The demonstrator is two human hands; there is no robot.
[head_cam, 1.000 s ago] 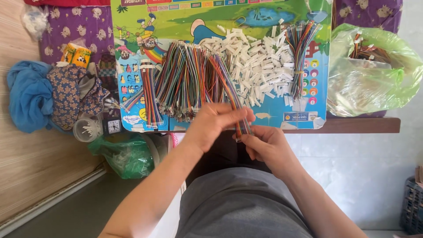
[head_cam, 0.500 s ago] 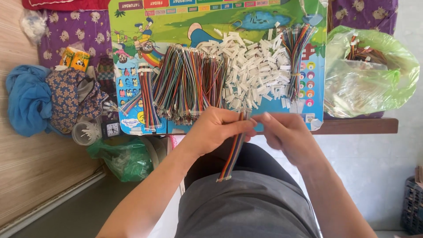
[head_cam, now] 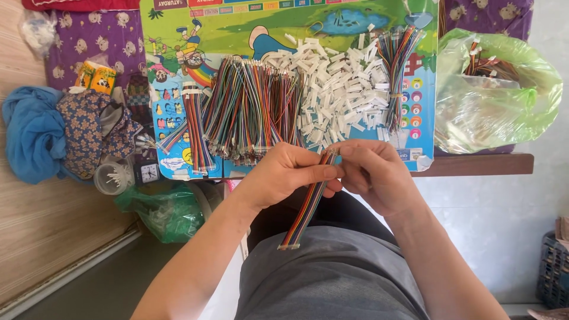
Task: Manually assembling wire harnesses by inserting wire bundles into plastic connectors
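My left hand point(head_cam: 288, 172) pinches a flat multicoloured ribbon cable point(head_cam: 305, 207) near its upper end; the cable hangs down toward my lap, its lower connector end free. My right hand point(head_cam: 373, 175) is closed around the cable's top end, fingertips touching my left thumb. Just beyond both hands, on a colourful picture board point(head_cam: 237, 24), lies a big pile of similar coloured cables point(head_cam: 249, 109) and a heap of small white plastic connectors point(head_cam: 338, 95).
A smaller cable bundle point(head_cam: 400, 59) lies at the board's right. A green plastic bag point(head_cam: 495, 95) with more cables sits far right. Left are blue cloth point(head_cam: 29, 133), patterned fabric, a clear cup point(head_cam: 112, 176), a small clock point(head_cam: 148, 173), and another green bag point(head_cam: 166, 210).
Both hands drew a single ribbon cable out of the pile toward my body; the cable now hangs over my lap, and the right hand has closed on its top end.
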